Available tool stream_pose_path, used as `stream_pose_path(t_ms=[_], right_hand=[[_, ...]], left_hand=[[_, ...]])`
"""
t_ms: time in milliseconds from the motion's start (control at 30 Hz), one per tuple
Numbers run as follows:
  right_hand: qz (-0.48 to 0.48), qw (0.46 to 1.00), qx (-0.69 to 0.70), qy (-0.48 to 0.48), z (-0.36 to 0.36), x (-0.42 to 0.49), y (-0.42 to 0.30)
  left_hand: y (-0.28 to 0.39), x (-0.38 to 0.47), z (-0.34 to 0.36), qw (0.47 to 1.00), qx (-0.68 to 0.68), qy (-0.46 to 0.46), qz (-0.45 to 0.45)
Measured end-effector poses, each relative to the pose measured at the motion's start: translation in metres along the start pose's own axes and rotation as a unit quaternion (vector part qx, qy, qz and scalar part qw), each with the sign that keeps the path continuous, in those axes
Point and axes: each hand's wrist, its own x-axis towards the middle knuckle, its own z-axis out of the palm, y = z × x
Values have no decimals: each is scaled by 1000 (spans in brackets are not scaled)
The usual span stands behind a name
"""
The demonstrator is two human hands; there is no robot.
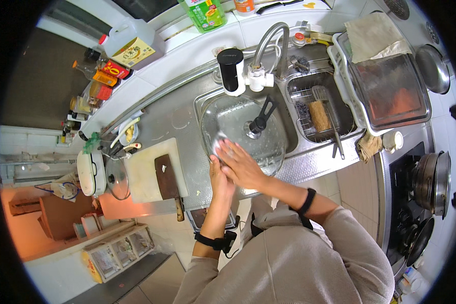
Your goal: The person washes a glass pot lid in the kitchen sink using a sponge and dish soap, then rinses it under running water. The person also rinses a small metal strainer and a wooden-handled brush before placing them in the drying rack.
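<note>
A large round glass lid [268, 155] with a black knob handle [259, 123] lies over the left basin of the steel sink. My left hand [221, 180] holds the lid's near left rim, its thumb up. My right hand [243, 165] lies on the glass beside it, fingers stretched out, with a small white wad [219, 142] at the fingertips; its exact material cannot be told. The palm side of my right hand is hidden. Just beyond the lid stand a curved steel faucet [269, 36] and a white and black water filter [231, 72].
To the left, a cleaver [165, 174] lies on a white cutting board [136, 167], its handle past the counter edge. The right basin holds a wire rack, a slotted spatula [332, 121] and a brown sponge [319, 116]. Pots [425, 182] stand on the stove at right.
</note>
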Motion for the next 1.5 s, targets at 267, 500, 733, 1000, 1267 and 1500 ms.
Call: stream_pose_path(t_ms=[267,500,733,1000,1267,1500], right_hand=[[-24,999,14,-28,3,21,-1],[97,992,6,81,12,74,34],[-64,997,-18,33,29,82,38],[-39,999,-33,13,14,53,9],[-21,999,-49,-7,0,13,19],[-90,992,-83,-34,3,6,26]], left_hand=[[15,4,-3,998,34,-5,54],[22,9,-6,997,57,-30,37],[25,16,-11,998,38,-22,45],[31,28,-17,999,40,31,4],[29,42,-26,998,-56,24,10],[34,44,-24,998,-67,12,17]])
